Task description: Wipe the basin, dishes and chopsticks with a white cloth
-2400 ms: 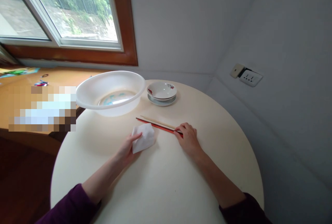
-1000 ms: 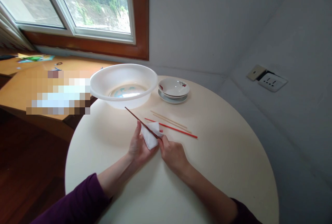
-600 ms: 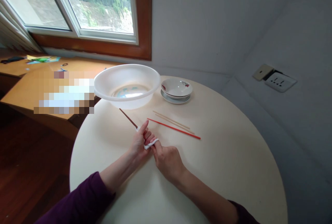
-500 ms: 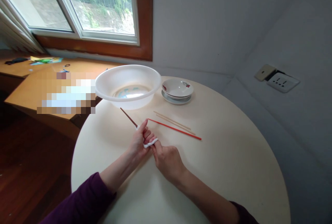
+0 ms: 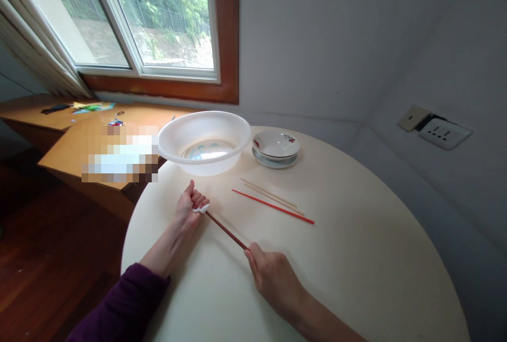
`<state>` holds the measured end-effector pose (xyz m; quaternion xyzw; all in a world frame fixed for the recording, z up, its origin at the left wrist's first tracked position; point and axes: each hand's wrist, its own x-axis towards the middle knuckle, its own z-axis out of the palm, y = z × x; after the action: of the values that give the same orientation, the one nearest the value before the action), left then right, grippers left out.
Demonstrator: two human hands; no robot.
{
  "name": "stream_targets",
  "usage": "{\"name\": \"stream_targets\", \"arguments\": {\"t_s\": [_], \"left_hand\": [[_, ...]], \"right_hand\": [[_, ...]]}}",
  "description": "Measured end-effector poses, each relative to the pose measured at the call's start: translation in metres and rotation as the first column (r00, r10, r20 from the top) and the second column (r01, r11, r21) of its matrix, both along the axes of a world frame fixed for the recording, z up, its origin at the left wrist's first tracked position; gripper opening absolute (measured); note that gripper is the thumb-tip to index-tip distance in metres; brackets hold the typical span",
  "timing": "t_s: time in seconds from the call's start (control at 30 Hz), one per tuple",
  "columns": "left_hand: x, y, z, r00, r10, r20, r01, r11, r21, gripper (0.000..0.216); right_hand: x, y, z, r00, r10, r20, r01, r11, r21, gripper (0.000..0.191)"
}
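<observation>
A brown chopstick (image 5: 225, 229) slants between my two hands above the table. My left hand (image 5: 190, 205) is closed in a fist round a white cloth or tissue (image 5: 201, 209), which wraps the chopstick's upper left end; that end is hidden. My right hand (image 5: 275, 278) grips the other end between thumb and fingers. Just beyond my hands, a red chopstick (image 5: 273, 206) and two pale wooden chopsticks (image 5: 269, 192) lie side by side on the table.
On the round cream table (image 5: 356, 257), a translucent white basin (image 5: 204, 167) stands at the back left. Beside it a patterned bowl (image 5: 276, 144) rests on a plate (image 5: 274, 160). A wooden desk (image 5: 59, 154) with small items adjoins at the left, below the window.
My hands have drawn apart, the left going left and the right going down and right. More of the brown chopstick now shows between them, and its far tip no longer sticks out beyond my left hand.
</observation>
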<state>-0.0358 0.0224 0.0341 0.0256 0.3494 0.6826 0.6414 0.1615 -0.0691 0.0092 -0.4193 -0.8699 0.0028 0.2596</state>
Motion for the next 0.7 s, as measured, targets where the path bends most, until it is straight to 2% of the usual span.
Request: {"name": "stream_targets", "arguments": {"t_s": [0.2,0.37,0.53,0.7], "left_hand": [[-0.007,0.005,-0.005,0.998,-0.047,0.048,0.045,0.998,0.044,0.052],[-0.006,0.001,-0.006,0.991,-0.064,0.117,0.058,0.997,0.055,0.045],[-0.002,0.000,-0.001,0.999,-0.034,-0.013,0.034,0.999,-0.002,0.040],[0.005,0.000,0.001,0.961,-0.090,-0.262,0.094,0.996,0.005,0.038]], "right_hand": [[0.015,0.003,0.000,0.993,0.025,-0.116,-0.022,0.999,0.031,0.041],[0.018,0.013,0.003,0.923,0.070,-0.379,-0.058,0.997,0.043,0.020],[0.021,0.008,0.006,0.806,0.152,-0.572,-0.176,0.984,0.014,0.016],[0.020,0.005,0.011,0.738,0.133,-0.661,-0.223,0.973,-0.053,0.019]]}}
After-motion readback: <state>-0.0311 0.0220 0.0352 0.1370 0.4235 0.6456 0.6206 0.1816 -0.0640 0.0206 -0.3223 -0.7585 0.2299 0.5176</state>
